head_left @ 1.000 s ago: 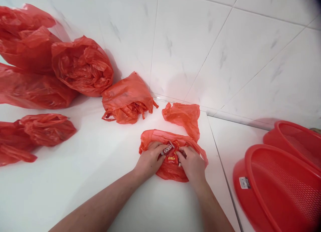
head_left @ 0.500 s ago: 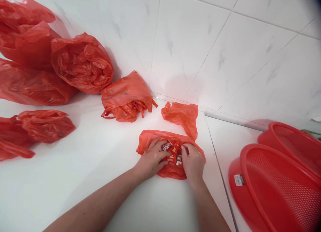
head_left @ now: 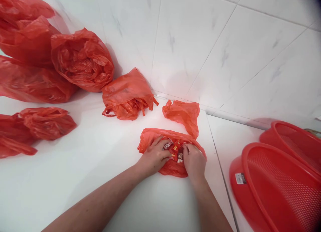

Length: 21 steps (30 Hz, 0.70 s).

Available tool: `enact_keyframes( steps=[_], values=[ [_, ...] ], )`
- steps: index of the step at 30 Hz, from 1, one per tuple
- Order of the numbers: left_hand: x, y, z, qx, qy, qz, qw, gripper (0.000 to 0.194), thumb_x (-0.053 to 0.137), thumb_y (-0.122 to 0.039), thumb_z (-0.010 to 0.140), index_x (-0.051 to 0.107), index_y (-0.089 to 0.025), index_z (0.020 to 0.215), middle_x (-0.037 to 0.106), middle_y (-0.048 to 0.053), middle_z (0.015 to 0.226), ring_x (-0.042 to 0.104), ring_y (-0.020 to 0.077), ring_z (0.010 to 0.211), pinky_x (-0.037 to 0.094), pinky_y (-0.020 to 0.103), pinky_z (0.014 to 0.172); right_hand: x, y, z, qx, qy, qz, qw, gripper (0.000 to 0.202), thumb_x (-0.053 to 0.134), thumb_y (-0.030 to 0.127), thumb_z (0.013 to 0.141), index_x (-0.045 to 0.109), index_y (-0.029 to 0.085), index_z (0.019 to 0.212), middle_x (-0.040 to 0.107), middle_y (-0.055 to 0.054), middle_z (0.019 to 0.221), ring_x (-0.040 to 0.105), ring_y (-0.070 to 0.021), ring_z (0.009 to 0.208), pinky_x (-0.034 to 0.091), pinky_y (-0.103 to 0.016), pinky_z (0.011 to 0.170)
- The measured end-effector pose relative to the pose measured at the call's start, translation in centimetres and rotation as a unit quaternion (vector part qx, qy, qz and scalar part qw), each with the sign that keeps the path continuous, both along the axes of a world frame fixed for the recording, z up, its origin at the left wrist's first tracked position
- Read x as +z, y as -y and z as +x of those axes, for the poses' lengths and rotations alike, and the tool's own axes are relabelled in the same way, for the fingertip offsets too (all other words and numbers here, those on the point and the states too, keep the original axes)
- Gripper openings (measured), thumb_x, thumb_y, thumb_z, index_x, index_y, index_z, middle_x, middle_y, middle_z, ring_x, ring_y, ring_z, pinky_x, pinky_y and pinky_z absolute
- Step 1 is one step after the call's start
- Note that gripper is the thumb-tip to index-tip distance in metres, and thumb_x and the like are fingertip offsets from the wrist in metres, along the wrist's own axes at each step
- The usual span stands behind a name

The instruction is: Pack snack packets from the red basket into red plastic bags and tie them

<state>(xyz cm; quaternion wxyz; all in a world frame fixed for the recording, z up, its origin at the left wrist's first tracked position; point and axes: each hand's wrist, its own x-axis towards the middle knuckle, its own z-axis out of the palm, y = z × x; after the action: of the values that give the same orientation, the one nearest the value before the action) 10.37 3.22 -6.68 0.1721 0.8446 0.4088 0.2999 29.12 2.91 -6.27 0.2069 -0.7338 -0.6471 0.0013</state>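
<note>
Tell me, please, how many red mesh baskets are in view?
2: both at the right edge, the nearer basket in front and the farther basket behind it, each partly cut off.

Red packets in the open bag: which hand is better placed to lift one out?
Probably the left hand: its fingers already rest on a packet in the open bag. The right hand presses the bag's right rim.

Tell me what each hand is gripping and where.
Both the left hand and right hand grip the small red plastic bag at its open mouth, on either side.
</note>
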Motion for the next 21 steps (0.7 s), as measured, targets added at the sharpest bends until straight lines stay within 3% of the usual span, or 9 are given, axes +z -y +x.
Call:
enact_keyframes(
  steps=[6, 10, 15, 21],
  values=[
    [-0.2, 0.2, -0.2, -0.011, 0.012, 0.009, 1.0, 0.018, 0.058, -0.015, 0.081, 0.07, -0.026, 0.09, 0.047, 0.005, 0.132, 0.03, 0.0312, 0.132, 0.042, 0.049, 0.099, -0.4, 1.1, 0.3, 0.025, -0.026, 0.095, 0.995, 0.029, 0.041, 0.029, 0.089, 0.067, 0.021, 0.099, 0.07, -0.003, 0.094, 0.062, -0.0168, 0.083, 0.044, -0.027, 0.066],
    [-0.4, 0.4, -0.4, 0.004, 0.036, 0.003, 0.999, 0.023, 0.058, -0.015, 0.081, 0.067, -0.027, 0.098, 0.044, 0.005, 0.134, 0.027, 0.0314, 0.133, 0.041, 0.05, 0.101, -0.8, 3.5, 0.1, 0.05, 0.001, 0.149, 0.988, 0.024, 0.046, 0.025, 0.087, 0.068, 0.021, 0.097, 0.068, -0.001, 0.084, 0.06, -0.0116, 0.068, 0.043, -0.022, 0.057],
    [-0.2, 0.4, -0.6, 0.048, 0.064, -0.001, 0.997, 0.022, 0.052, -0.015, 0.084, 0.066, -0.024, 0.098, 0.05, 0.005, 0.128, 0.03, 0.0284, 0.133, 0.039, 0.051, 0.104, -1.5, 5.6, -0.2, 0.075, 0.024, 0.129, 0.988, 0.029, 0.044, 0.015, 0.083, 0.068, 0.023, 0.097, 0.063, -0.001, 0.082, 0.056, -0.0095, 0.064, 0.041, -0.019, 0.051],
    [0.0, 0.3, -0.5, 0.086, 0.069, -0.001, 0.994, 0.023, 0.048, -0.017, 0.087, 0.065, -0.024, 0.1, 0.054, 0.004, 0.125, 0.035, 0.024, 0.131, 0.04, 0.046, 0.105, -1.7, 5.3, -0.2, 0.073, 0.0, 0.098, 0.992, 0.028, 0.042, 0.014, 0.083, 0.068, 0.022, 0.09, 0.061, 0.0, 0.083, 0.057, -0.0091, 0.067, 0.042, -0.019, 0.052]
  ],
)
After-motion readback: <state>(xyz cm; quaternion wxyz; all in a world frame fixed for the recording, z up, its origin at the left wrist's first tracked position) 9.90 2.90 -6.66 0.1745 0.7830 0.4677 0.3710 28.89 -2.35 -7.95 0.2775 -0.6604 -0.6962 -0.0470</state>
